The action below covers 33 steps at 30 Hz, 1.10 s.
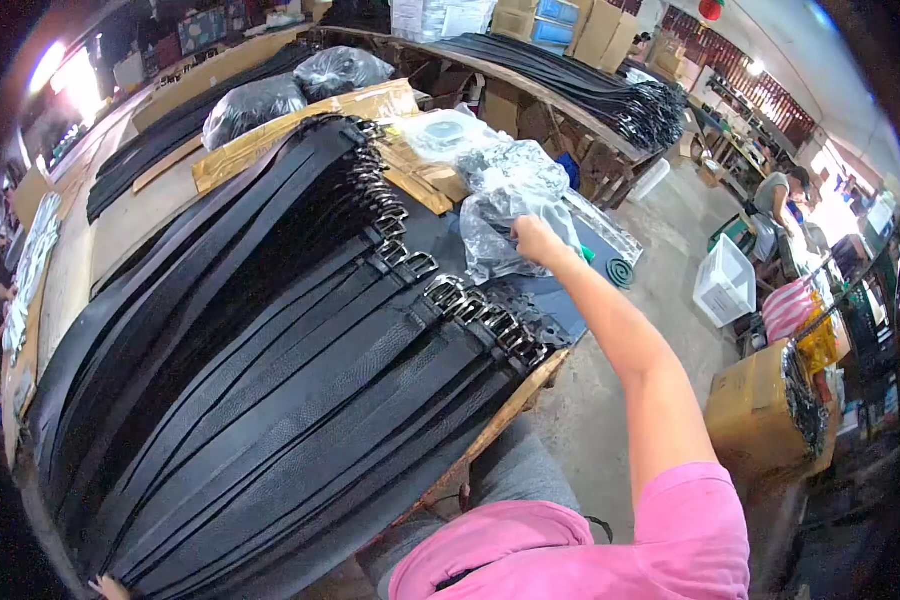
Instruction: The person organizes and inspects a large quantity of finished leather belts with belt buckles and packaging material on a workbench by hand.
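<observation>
Many black leather belts point(270, 380) lie side by side across the table, their metal buckles point(480, 315) lined up along the right edge. My right hand point(536, 240) reaches out past the buckles and grips a crumpled clear plastic bag point(505, 205) at the table's far right end. Only the fingertips of my left hand point(108, 587) show at the bottom left, resting by the belt ends; its grip is hidden.
More clear bags and black bagged bundles point(255, 105) sit on cardboard point(370, 100) beyond the belts. A second table point(560, 85) holds another row of belts. On the floor to the right stand a white crate point(725, 285) and a cardboard box point(760, 410). A person works far right.
</observation>
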Tool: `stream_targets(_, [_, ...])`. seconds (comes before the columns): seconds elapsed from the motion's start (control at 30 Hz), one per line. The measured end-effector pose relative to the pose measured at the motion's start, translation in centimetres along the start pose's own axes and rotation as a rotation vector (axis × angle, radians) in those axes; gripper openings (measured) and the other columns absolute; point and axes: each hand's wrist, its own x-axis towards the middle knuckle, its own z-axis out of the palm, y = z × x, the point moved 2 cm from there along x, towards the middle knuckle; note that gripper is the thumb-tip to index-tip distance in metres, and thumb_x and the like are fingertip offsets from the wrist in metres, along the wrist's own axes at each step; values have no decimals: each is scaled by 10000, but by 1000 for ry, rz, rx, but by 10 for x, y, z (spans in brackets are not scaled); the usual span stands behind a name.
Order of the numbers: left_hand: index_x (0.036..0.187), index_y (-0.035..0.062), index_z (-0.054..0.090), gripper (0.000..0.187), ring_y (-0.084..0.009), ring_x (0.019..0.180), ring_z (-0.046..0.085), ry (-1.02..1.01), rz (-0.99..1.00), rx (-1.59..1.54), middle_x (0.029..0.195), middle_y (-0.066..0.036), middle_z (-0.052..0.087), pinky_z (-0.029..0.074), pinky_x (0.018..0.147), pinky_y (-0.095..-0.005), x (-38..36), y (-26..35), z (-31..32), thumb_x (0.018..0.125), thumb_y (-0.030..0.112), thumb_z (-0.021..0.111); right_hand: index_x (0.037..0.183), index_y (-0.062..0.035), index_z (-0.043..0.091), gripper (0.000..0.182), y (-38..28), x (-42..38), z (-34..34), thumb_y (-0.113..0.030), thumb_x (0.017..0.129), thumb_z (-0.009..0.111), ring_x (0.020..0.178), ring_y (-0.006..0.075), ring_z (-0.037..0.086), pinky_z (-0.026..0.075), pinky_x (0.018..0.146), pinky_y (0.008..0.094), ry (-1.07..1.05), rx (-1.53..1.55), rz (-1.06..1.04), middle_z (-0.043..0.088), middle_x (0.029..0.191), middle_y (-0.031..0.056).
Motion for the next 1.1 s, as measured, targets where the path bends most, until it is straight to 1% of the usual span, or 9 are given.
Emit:
stream_targets(0.13, [1115, 32, 571, 358, -370, 1293, 335, 515, 278, -79, 1331, -215, 441, 344, 1016, -433, -52, 84, -106, 769, -21, 496, 760, 33, 653, 148, 3, -7, 17, -94, 684, 656, 851, 391, 619, 498, 768, 446, 119, 50, 43, 633, 841, 248])
stream_targets(0.17, [891, 5, 626, 245, -399, 1270, 353, 751, 373, -376, 1302, -237, 451, 346, 1015, -434, -60, 122, -127, 690, -88, 523, 759, 22, 658, 146, 5, -4, 22, -110, 699, 661, 863, 380, 620, 497, 768, 442, 86, 58, 75, 633, 848, 241])
stream_targets(0.2, [870, -5, 638, 256, -402, 1267, 360, 784, 472, -475, 1279, -232, 476, 334, 1034, -419, -84, 163, -168, 676, -106, 506, 756, 19, 658, 137, 5, -4, 24, -106, 702, 651, 857, 377, 622, 499, 765, 441, 86, 58, 67, 634, 845, 241])
stream_targets(0.4, [1036, 2, 633, 315, -330, 1198, 468, 580, 1115, -822, 1157, -181, 583, 350, 1026, -404, -261, 394, -346, 746, -45, 518, 733, 5, 659, 105, -16, -15, 2, -48, 705, 574, 797, 365, 636, 512, 730, 423, 80, -14, 36, 639, 807, 226])
stream_targets(0.6, [925, -11, 656, 190, -302, 930, 592, 546, 1661, -1125, 943, -161, 622, 459, 845, -361, -380, 577, -411, 757, 74, 633, 684, 22, 643, 101, -11, -18, 3, -69, 702, 605, 744, 382, 631, 509, 680, 444, 274, 50, 82, 621, 736, 245])
stream_targets(0.73, [879, 3, 672, 151, -314, 925, 577, 439, 1651, -1097, 929, -154, 600, 458, 836, -385, -429, 682, -424, 772, 103, 635, 686, 31, 632, 73, -23, -26, -14, -15, 675, 577, 778, 389, 625, 500, 718, 448, 274, 69, 89, 620, 752, 248])
stream_targets(0.83, [802, 13, 680, 119, -343, 957, 564, 561, 1471, -943, 950, -177, 586, 465, 838, -412, -449, 722, -425, 760, 122, 661, 710, 45, 626, 73, -20, -29, -17, -2, 669, 588, 827, 368, 616, 478, 778, 458, 387, 108, 43, 616, 817, 268])
stream_targets(0.97, [756, 24, 669, 148, -346, 973, 548, 399, 1370, -957, 963, -182, 583, 464, 841, -419, -443, 736, -426, 708, 154, 719, 822, 37, 651, 160, -18, -30, -26, 6, 706, 545, 783, 383, 614, 480, 730, 404, 430, 390, 91, 616, 785, 257])
stream_targets(1.1, [750, 17, 615, 164, -352, 920, 515, 486, 1442, -901, 899, -176, 557, 426, 819, -419, -440, 738, -423, 729, 164, 685, 873, 31, 661, 182, -24, -41, -43, -3, 718, 572, 772, 356, 627, 489, 723, 387, 496, 554, 103, 631, 792, 234])
